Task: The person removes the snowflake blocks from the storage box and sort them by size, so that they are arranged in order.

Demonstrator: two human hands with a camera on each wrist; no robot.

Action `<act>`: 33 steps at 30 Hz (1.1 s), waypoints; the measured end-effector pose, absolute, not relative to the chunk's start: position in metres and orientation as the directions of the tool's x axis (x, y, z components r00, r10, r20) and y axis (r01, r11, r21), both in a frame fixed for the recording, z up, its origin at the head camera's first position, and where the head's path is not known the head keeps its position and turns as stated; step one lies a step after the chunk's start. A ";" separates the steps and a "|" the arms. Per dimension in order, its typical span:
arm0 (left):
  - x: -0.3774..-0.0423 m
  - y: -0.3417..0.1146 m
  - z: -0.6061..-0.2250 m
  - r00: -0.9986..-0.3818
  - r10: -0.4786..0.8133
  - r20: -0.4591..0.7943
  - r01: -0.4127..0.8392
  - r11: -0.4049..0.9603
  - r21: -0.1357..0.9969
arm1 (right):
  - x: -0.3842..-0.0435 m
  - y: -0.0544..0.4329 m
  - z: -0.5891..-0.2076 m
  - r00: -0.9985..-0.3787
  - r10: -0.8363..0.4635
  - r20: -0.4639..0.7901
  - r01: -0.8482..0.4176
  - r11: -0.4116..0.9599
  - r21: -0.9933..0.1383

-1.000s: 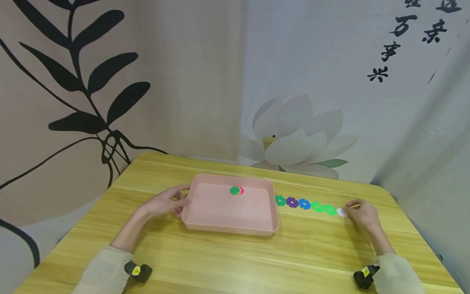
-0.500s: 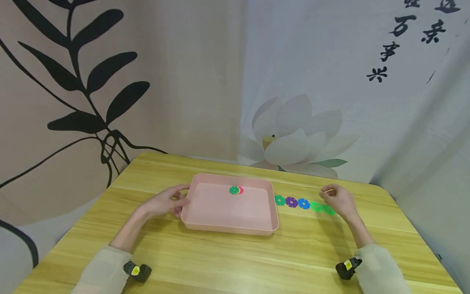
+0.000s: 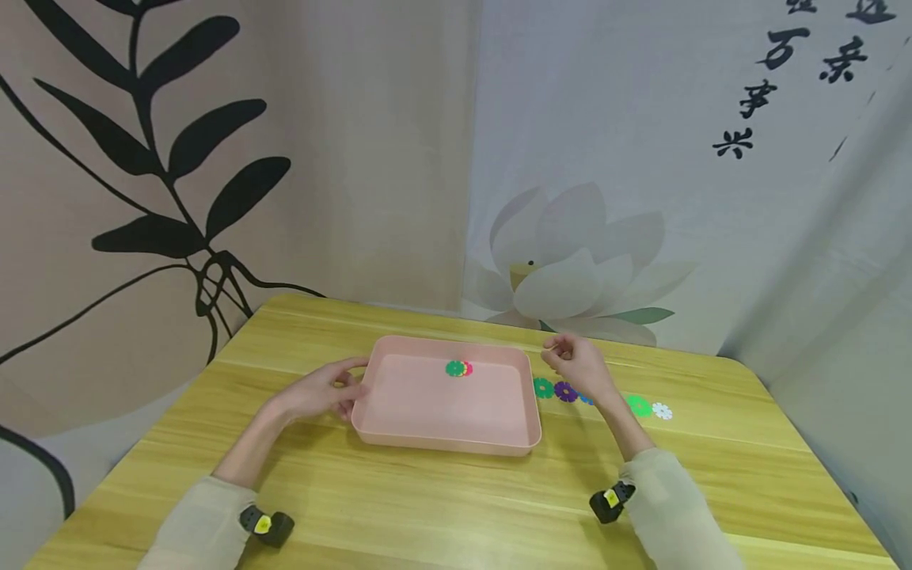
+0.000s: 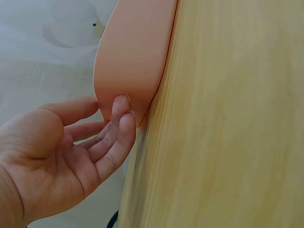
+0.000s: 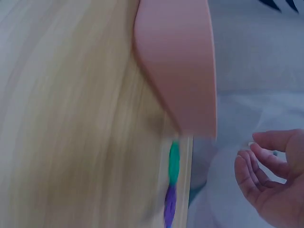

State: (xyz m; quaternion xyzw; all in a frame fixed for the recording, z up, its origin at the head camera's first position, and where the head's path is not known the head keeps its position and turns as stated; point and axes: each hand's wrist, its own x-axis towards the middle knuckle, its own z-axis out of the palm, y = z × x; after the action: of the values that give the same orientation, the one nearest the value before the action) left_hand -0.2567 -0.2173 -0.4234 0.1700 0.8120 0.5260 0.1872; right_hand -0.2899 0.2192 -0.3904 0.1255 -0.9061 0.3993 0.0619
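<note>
My left hand (image 3: 322, 393) holds the left end of a pink rectangular tray (image 3: 445, 412), thumb at the rim and fingers against the outer wall (image 4: 135, 52). Inside the tray, near its back, a green notched plastic disc (image 3: 454, 369) overlaps a pink one (image 3: 468, 369), with a bit of yellow between. My right hand (image 3: 580, 366) hovers beyond the tray's right end, fingers loosely curled with no disc showing in them. Under that arm runs a row of discs: teal (image 3: 544, 388), purple (image 3: 566, 392), blue (image 3: 586, 400), bright green (image 3: 639, 406) and white (image 3: 662, 411). My forearm hides part of the row.
A light wooden table (image 3: 427, 507) carries everything. Behind it hangs a printed curtain (image 3: 370, 158) with leaves, a lotus and dark characters, close to the table's back edge. Each sleeve has a small black camera (image 3: 611, 502) strapped at the wrist.
My right hand has lifted from the white disc at the row's right end and moved left above the row to near the tray. The white disc lies on the table. My left hand stays put.
</note>
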 end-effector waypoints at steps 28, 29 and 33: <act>-0.254 -0.217 -0.424 -0.884 0.448 -0.133 0.060 0.391 0.919 | -0.315 0.105 -0.423 -0.907 -0.420 0.017 -0.348 0.729 -0.589; -0.254 -0.217 -0.424 -0.884 0.448 -0.132 0.060 0.391 0.919 | -0.316 0.104 -0.424 -0.905 -0.424 0.021 -0.352 0.722 -0.595; -0.255 -0.218 -0.424 -0.885 0.448 -0.132 0.058 0.385 0.921 | -0.317 0.100 -0.426 -0.913 -0.407 0.009 -0.316 0.696 -0.645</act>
State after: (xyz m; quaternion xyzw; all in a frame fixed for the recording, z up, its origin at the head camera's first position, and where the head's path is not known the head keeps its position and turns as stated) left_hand -0.2554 -0.2176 -0.4245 0.1557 0.8119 0.5320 0.1830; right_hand -0.3170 0.1001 -0.4263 0.1967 -0.9184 0.3367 -0.0675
